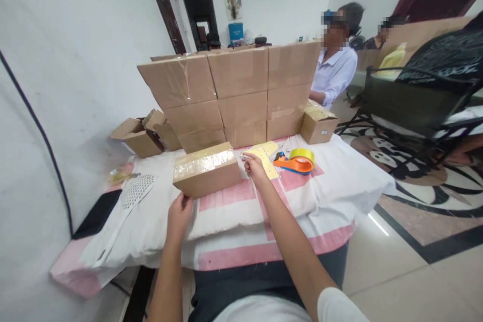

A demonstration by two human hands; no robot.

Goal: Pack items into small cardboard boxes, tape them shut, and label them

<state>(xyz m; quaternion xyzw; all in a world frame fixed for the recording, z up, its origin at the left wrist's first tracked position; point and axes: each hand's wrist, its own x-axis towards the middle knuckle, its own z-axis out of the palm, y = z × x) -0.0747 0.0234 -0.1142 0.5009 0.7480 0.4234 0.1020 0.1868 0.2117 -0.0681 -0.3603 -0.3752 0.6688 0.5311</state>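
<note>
A taped cardboard box (pixel 211 178) lies in front of me on the cloth-covered table, shiny clear tape along its top. My left hand (pixel 178 215) grips its lower left corner, thumb on the near side and the other fingers partly hidden. Beyond the box's right end, my right hand (pixel 253 168) is closed in a pinch over a yellow sheet (pixel 268 165). Something small and pale shows at those fingertips, too small to name. Right of the sheet lies an orange tape dispenser (pixel 295 164) with a yellow roll of tape (pixel 305 154).
Stacked cardboard boxes (pixel 241 93) form a wall at the table's back. A smaller box (pixel 319 125) stands at their right, an open box (pixel 138 137) at their left. A black flat object (pixel 97 214) lies at the left edge. A person in a light shirt (pixel 337 75) is beyond.
</note>
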